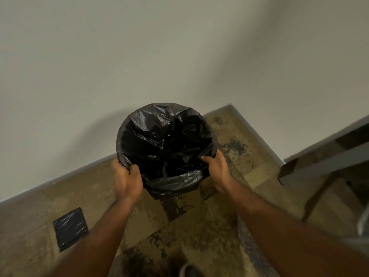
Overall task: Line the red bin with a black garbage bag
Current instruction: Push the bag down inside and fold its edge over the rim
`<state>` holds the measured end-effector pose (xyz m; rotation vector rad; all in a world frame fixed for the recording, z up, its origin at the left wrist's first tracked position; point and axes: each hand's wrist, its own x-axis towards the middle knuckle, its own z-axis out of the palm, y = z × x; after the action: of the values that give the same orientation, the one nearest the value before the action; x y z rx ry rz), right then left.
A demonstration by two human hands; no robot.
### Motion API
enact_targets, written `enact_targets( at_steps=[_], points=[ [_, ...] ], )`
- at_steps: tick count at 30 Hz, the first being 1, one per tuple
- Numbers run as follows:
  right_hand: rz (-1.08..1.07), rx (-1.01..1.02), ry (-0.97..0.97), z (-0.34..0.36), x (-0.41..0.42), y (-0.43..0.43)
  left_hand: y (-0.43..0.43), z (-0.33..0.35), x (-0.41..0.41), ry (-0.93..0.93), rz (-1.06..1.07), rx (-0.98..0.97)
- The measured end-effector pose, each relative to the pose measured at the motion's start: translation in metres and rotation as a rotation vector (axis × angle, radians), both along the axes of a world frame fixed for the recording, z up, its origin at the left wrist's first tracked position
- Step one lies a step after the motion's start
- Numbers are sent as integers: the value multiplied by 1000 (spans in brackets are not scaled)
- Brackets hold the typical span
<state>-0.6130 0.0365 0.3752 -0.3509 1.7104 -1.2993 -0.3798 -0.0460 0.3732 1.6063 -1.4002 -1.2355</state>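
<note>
one bag [165,144] sitting in the bin by the wall, folding over its rim, two hands gripping it, left hand [127,179] pinching the edge, right hand [216,168] clutching the rim, one folded spare [69,228] lying on the carpet [199,226]

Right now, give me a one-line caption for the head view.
Both hands, left hand and right hand, fold a black garbage bag over the bin's rim beside a wall.
</note>
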Motion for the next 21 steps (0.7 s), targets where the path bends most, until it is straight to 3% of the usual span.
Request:
enact_targets(
  at_steps=[10, 16, 21],
  points=[
    [0, -35, -56, -81, -132, -8, -24, -89, -137, 26, -25, -10],
    [-14, 71, 58, -139, -238, -31, -43, -151, -241, 111, -48, 203],
    [-3, 115, 143, -169, -300, -52, -69, -176, -301, 76, -120, 249]
  ],
)
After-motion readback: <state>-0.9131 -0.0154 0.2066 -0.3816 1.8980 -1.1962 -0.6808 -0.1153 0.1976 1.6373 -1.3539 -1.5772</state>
